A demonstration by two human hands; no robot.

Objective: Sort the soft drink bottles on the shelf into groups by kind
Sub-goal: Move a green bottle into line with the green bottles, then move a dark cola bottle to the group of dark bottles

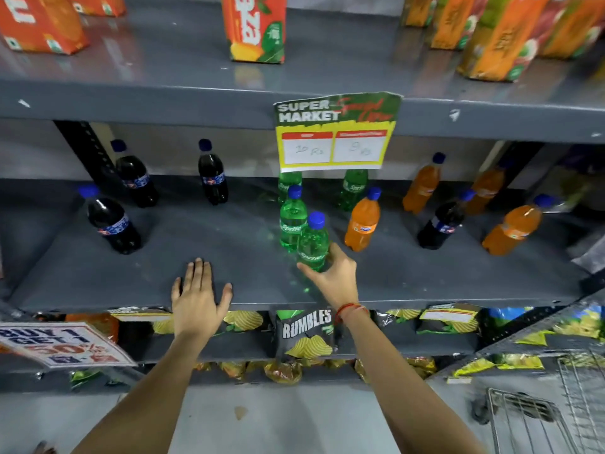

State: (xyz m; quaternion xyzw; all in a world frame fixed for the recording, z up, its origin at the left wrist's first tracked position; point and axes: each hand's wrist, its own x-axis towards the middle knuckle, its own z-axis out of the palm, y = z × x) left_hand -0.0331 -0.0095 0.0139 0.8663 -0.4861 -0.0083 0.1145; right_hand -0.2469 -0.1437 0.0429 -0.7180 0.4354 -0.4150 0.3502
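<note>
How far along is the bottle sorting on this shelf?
Partly done. Three colas stand together at the left and four green bottles cluster mid-shelf. In hand: the right hand grips the front green bottle; the left hand lies flat on the shelf. Left: one stray cola sits among the orange bottles, and one orange bottle stands beside the greens.

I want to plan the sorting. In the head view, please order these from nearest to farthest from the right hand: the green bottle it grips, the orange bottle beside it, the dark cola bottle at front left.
1. Green bottle: gripped in the right hand.
2. Orange bottle: just to its right.
3. Dark cola bottle: far left, beyond the left hand.
</note>
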